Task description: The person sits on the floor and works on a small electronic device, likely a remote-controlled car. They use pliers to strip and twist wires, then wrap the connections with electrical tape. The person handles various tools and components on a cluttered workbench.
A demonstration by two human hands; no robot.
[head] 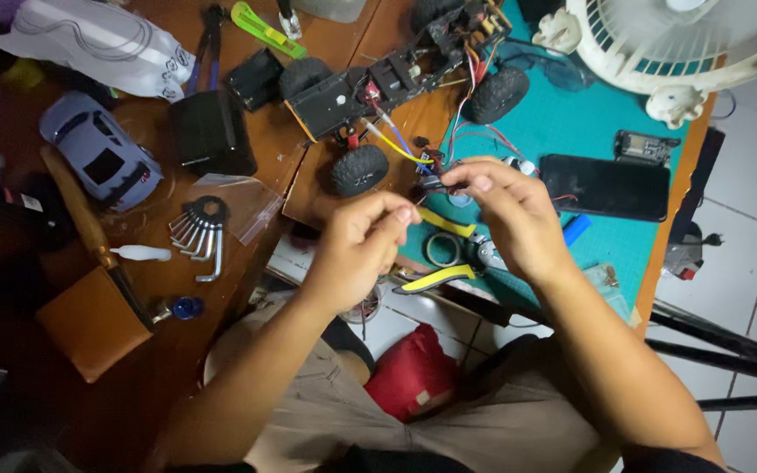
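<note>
A: Where is the bundle of thin wires relative to the hands?

B: It sits right at the fingertips of the right hand, held above the desk just in front of the small RC truck chassis. The left hand is just beside it, a little lower and nearer the body.

A: How is each grip set?

B: The right grip is pinched shut, thumb against forefinger, on the wire bundle. The left grip is curled nearly closed, thumb and forefinger tips together; whether it has anything between them I cannot tell.

A: What do the wires look like?

B: Thin red, yellow, blue and dark strands running back to the chassis, ending in a small dark connector at the right fingertips.

A: Anything nearby?

B: A black phone lies on the green cutting mat, and a hex key set lies to the left.
</note>
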